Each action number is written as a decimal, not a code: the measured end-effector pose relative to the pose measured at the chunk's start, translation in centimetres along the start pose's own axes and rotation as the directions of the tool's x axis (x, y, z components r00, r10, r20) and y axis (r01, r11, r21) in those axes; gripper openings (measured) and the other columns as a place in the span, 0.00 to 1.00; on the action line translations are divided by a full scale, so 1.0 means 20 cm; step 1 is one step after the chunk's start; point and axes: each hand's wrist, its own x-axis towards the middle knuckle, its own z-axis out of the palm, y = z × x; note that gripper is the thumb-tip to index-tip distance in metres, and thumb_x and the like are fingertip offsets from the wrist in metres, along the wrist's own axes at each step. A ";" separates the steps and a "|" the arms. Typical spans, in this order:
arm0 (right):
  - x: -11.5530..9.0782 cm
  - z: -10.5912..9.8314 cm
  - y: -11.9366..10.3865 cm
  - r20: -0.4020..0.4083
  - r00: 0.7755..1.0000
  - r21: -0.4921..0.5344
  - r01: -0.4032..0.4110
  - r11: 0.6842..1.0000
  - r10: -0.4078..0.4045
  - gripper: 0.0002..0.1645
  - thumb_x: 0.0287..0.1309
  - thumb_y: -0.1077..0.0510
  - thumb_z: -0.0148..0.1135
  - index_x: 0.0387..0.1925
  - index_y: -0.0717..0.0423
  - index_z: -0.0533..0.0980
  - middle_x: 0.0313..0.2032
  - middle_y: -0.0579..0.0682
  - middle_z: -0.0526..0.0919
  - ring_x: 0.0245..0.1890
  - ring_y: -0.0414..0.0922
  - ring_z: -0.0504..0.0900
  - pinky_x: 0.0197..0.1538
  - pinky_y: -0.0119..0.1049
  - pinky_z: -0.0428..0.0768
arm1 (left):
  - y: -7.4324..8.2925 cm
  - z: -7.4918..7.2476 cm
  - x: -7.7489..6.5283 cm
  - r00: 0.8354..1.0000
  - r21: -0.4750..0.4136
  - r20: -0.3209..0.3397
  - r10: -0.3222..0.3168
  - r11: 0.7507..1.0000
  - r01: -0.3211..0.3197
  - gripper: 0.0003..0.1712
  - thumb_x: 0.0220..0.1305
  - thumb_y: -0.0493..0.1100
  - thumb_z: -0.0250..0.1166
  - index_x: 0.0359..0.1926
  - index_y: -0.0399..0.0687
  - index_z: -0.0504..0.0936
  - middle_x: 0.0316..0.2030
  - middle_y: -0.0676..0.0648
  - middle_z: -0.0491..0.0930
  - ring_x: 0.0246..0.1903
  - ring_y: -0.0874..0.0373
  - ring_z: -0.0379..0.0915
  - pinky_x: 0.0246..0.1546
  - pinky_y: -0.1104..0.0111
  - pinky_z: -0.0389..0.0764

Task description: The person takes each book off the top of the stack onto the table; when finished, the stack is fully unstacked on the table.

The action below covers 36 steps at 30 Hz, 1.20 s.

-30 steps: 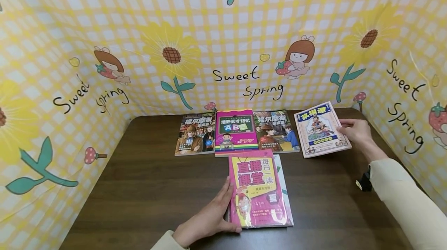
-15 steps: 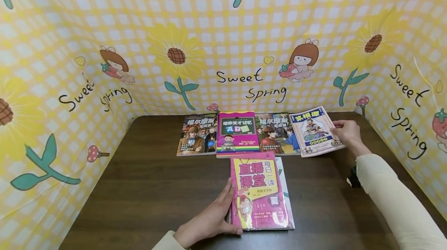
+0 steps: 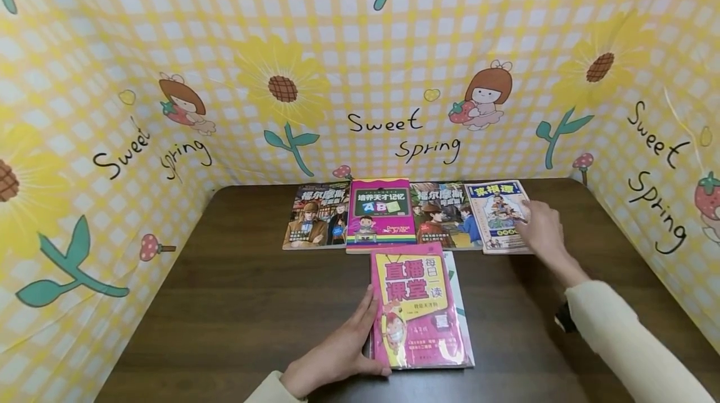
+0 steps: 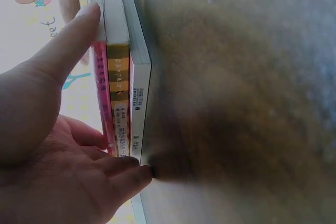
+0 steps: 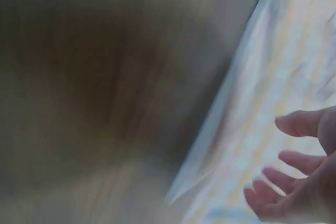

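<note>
At the front of the brown table stands a small stack of books, a pink book (image 3: 422, 334) on top. My left hand (image 3: 337, 350) lies at its lower left corner, fingers stretched along the left side and thumb at the near edge. The left wrist view shows the gold spine (image 4: 119, 98) and white spine (image 4: 138, 103) beneath the pink one. My right hand (image 3: 545, 234) is over the right side of a pale comic-style book (image 3: 495, 215) at the back right, hiding part of its cover. In the blurred right wrist view its fingers are loosely bent with nothing between them.
To the left of the pale book, two dark-covered books (image 3: 315, 218) (image 3: 444, 218) flank a magenta ABC book (image 3: 382, 228), all in one row along the table's back. A yellow checked cloth (image 3: 337, 47) walls the back and sides of the table (image 3: 253, 315).
The right hand brought the pale book left and laid it straight at the row's end, then loosened its fingers. The left hand has stayed at the stack.
</note>
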 end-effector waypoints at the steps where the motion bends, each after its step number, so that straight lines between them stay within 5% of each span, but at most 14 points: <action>1: -0.05 0.02 -0.06 -0.024 0.999 0.024 0.049 0.998 -0.049 0.28 0.54 0.66 0.63 0.56 0.75 0.70 0.49 0.76 0.74 0.47 0.72 0.72 0.46 0.65 0.72 | 0.00 0.00 0.00 1.000 -0.001 0.003 -0.004 1.000 0.004 0.70 0.49 0.61 0.74 0.76 0.43 0.36 0.75 0.41 0.27 0.70 0.41 0.48 0.63 0.55 0.66; 4: -0.21 0.07 -0.25 0.023 0.988 0.118 0.146 0.982 -0.150 0.24 0.59 0.64 0.63 0.55 0.73 0.72 0.43 0.68 0.79 0.40 0.61 0.79 0.42 0.56 0.79 | -0.01 0.01 0.01 1.000 -0.003 0.000 -0.005 1.000 0.005 0.70 0.49 0.61 0.73 0.76 0.44 0.35 0.75 0.41 0.27 0.70 0.42 0.48 0.63 0.55 0.67; 9: -0.44 0.14 -0.45 0.185 0.974 0.135 0.106 0.985 -0.131 0.26 0.62 0.56 0.62 0.58 0.67 0.72 0.40 0.56 0.81 0.33 0.46 0.80 0.32 0.41 0.80 | 0.00 0.00 0.02 1.000 -0.034 -0.025 -0.004 0.999 0.003 0.68 0.50 0.62 0.72 0.76 0.42 0.37 0.75 0.39 0.28 0.71 0.40 0.45 0.62 0.51 0.66; 15: -0.57 0.21 -0.48 0.329 0.938 0.141 0.066 0.988 -0.110 0.26 0.65 0.56 0.60 0.60 0.65 0.72 0.43 0.55 0.78 0.36 0.42 0.76 0.36 0.38 0.77 | 0.02 -0.01 0.02 0.996 -0.103 -0.030 -0.084 0.991 0.081 0.60 0.53 0.60 0.71 0.75 0.39 0.47 0.74 0.33 0.40 0.70 0.37 0.47 0.62 0.44 0.63; 19: -0.60 0.23 -0.48 0.370 0.920 0.167 0.069 0.984 -0.127 0.27 0.64 0.57 0.60 0.61 0.65 0.71 0.46 0.56 0.77 0.37 0.42 0.76 0.37 0.39 0.77 | 0.04 -0.01 0.05 0.986 -0.138 -0.125 -0.112 0.986 0.095 0.50 0.58 0.59 0.68 0.72 0.38 0.58 0.69 0.31 0.56 0.68 0.37 0.53 0.63 0.43 0.61; 23: -0.61 0.24 -0.50 0.380 0.915 0.165 0.079 0.983 -0.137 0.27 0.64 0.57 0.60 0.63 0.64 0.70 0.48 0.58 0.74 0.35 0.43 0.72 0.36 0.38 0.75 | 0.05 0.01 0.08 0.955 -0.184 -0.267 -0.127 0.980 0.079 0.37 0.60 0.47 0.68 0.65 0.36 0.68 0.63 0.31 0.67 0.63 0.37 0.63 0.61 0.44 0.65; 30: -0.62 0.24 -0.51 0.397 0.903 0.158 0.105 0.982 -0.161 0.28 0.65 0.58 0.59 0.63 0.67 0.69 0.48 0.59 0.74 0.34 0.42 0.71 0.34 0.34 0.74 | 0.08 0.04 0.10 0.876 -0.233 -0.455 -0.164 0.970 0.060 0.26 0.59 0.35 0.67 0.59 0.41 0.76 0.57 0.37 0.75 0.57 0.43 0.71 0.57 0.51 0.72; 33: -0.62 0.22 -0.52 0.392 0.904 0.165 0.113 0.980 -0.171 0.27 0.65 0.58 0.59 0.62 0.69 0.70 0.48 0.61 0.74 0.35 0.43 0.72 0.35 0.37 0.75 | 0.10 0.03 0.12 0.881 -0.436 -0.422 -0.212 0.900 0.008 0.27 0.61 0.34 0.66 0.62 0.44 0.73 0.55 0.35 0.76 0.49 0.46 0.78 0.45 0.56 0.81; 36: -0.61 0.21 -0.52 0.398 0.904 0.161 0.102 0.982 -0.159 0.28 0.66 0.57 0.59 0.62 0.69 0.70 0.48 0.61 0.74 0.35 0.42 0.72 0.35 0.37 0.76 | 0.11 -0.01 0.14 0.906 -0.649 -0.337 -0.258 0.760 -0.025 0.30 0.62 0.33 0.65 0.64 0.43 0.70 0.52 0.34 0.76 0.38 0.47 0.83 0.32 0.60 0.84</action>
